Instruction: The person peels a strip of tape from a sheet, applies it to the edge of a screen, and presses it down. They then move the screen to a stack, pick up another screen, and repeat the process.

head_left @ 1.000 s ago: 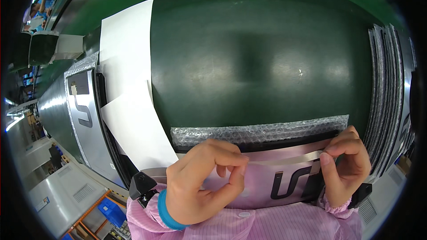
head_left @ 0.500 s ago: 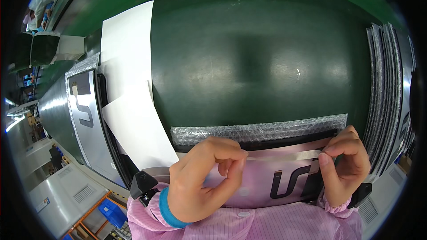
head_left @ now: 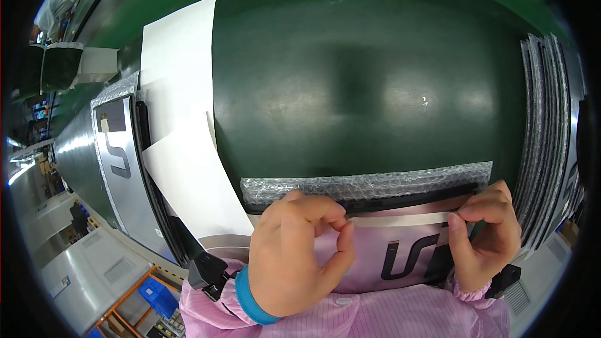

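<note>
Left hand (head_left: 291,253): thumb and index pinched on one end of a thin pale strip (head_left: 400,220). Right hand (head_left: 489,228): same, other end. Strip is stretched straight above a shiny panel (head_left: 363,260) with black markings, at the bench's (head_left: 375,87) near edge. Bubble wrap (head_left: 375,184) just beyond; white sheets (head_left: 178,69) left, wrapped stack (head_left: 543,150) right.

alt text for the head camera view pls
Left hand and right hand hold a narrow pale strip between them over a reflective panel with a dark curved marking. Bubble wrap lines its far edge; white sheets lie left on the green tabletop.
</note>
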Available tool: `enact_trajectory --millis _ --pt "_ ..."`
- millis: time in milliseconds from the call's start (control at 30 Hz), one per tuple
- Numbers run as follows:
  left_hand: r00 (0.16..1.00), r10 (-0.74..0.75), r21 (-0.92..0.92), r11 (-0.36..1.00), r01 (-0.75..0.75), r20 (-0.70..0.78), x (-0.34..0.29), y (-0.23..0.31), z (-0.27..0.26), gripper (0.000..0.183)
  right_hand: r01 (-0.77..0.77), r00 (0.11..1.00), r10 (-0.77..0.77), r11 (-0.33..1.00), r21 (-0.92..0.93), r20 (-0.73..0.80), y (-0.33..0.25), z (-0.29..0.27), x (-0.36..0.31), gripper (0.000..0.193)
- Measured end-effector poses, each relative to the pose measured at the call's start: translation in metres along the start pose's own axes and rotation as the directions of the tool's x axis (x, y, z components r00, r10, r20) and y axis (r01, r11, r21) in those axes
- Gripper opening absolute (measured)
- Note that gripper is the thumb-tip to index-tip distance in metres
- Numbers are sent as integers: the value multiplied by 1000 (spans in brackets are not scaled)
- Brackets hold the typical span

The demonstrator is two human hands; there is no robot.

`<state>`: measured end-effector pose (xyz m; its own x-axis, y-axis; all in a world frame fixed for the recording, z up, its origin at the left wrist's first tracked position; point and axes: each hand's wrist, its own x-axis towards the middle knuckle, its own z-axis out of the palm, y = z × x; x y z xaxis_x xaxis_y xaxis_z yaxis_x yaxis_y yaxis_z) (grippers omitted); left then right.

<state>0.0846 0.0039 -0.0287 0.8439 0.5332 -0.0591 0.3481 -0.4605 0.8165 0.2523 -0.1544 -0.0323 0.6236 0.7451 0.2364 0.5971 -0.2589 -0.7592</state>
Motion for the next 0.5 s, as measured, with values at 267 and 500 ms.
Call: enact_trajectory --millis 267,500 --pt "996 -75 35 996 77 -46 -2 4 0 44 18 1000 -19 1000 18 20 -1 8 2 25" --pt "995 -99 63 993 99 -3 5 6 0 43 25 999 -24 999 -26 23 3 9 2 26"
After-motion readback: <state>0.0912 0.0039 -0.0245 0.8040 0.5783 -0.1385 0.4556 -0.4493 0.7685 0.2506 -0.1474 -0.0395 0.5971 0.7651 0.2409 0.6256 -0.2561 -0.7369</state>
